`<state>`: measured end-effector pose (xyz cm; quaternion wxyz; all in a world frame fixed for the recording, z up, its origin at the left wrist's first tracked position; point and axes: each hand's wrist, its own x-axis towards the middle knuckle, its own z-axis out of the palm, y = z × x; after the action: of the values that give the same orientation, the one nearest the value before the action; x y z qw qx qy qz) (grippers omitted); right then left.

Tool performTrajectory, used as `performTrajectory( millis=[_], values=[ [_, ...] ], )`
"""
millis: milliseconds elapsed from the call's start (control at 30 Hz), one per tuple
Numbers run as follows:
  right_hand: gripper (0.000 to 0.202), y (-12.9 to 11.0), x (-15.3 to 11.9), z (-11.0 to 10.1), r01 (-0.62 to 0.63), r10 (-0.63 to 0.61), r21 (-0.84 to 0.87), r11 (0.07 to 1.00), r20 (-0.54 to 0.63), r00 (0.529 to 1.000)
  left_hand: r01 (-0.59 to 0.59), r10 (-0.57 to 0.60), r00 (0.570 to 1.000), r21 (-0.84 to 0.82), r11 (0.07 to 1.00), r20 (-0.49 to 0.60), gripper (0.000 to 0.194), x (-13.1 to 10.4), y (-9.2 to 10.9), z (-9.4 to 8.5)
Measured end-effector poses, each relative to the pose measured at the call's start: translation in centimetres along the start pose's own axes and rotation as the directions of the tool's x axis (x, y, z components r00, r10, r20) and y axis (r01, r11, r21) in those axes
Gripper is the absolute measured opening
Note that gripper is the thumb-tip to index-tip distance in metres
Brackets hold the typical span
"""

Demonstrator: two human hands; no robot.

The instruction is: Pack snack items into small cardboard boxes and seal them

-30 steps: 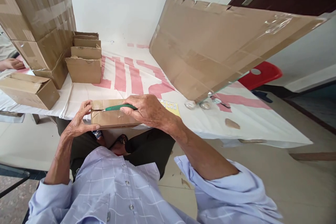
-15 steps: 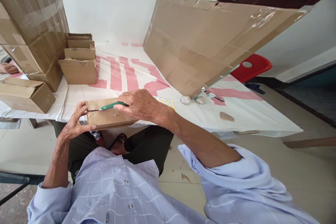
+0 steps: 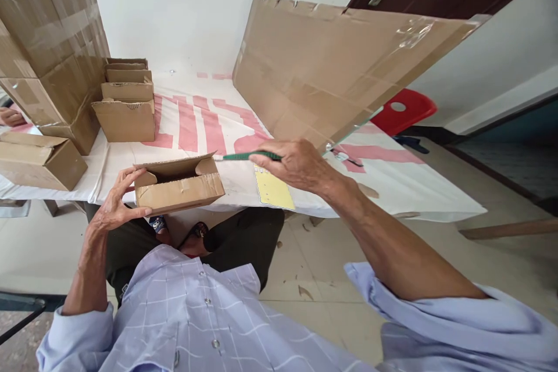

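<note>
My left hand (image 3: 115, 200) grips the left end of a small cardboard box (image 3: 181, 193) at the table's front edge, thumb on the near side and fingers at the back. The box's top is open, its flap raised along the far side, and the inside looks dark. To the right of the box, my right hand (image 3: 296, 165) is closed around a green-handled utility knife (image 3: 250, 156), its tip pointing left, just past the box's right end. Beneath and beside the right hand lies a yellow sheet (image 3: 274, 188) with small marks.
Several open cardboard boxes (image 3: 124, 122) stand in a row at the back left, beside tall stacked cartons (image 3: 56, 46). Another small box (image 3: 41, 160) sits far left. A large cardboard panel (image 3: 322, 70) leans at the back. A red chair (image 3: 403, 111) stands behind the table's right side. A person's hand (image 3: 12, 116) shows far left.
My right hand has drawn the knife rightward, off the box. The box top, closed before, is now open with its flap up. My left hand keeps its hold.
</note>
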<state>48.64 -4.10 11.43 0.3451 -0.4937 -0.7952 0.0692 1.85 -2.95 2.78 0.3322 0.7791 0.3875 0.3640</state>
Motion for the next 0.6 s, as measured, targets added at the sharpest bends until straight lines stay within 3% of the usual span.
performTrajectory(
  millis=[67,133,267,333,467,600],
  values=[
    [0.051,1.4,-0.9,1.5,-0.066,0.067,0.010,0.998,-0.093,0.993,-0.011,0.010,1.000,0.005,1.000,0.014,0.097,0.1,0.2,-0.2],
    [0.057,3.0,-1.7,4.4,-0.170,0.165,-0.021,0.985,-0.158,0.974,-0.016,0.015,1.000,0.024,1.000,0.021,0.096,0.4,0.6,-0.2],
    [0.054,6.4,-3.2,11.7,-0.415,0.400,-0.113,0.903,-0.130,0.907,-0.027,0.023,0.999,0.094,0.995,0.044,0.095,1.0,1.3,-0.2],
    [0.053,7.5,-3.5,14.2,-0.473,0.463,-0.118,0.873,-0.101,0.881,-0.031,0.025,0.998,0.120,0.992,0.051,0.096,1.3,1.6,-0.2],
    [0.066,7.7,-2.7,15.2,-0.397,0.400,0.052,0.916,-0.144,0.905,-0.030,0.023,0.998,0.144,0.989,0.054,0.093,2.0,1.8,-0.5],
    [0.060,4.5,-0.5,13.6,-0.102,0.162,0.334,0.937,-0.156,0.974,-0.076,0.065,0.995,0.157,0.985,0.073,0.095,3.0,1.9,-1.1]
  ],
)
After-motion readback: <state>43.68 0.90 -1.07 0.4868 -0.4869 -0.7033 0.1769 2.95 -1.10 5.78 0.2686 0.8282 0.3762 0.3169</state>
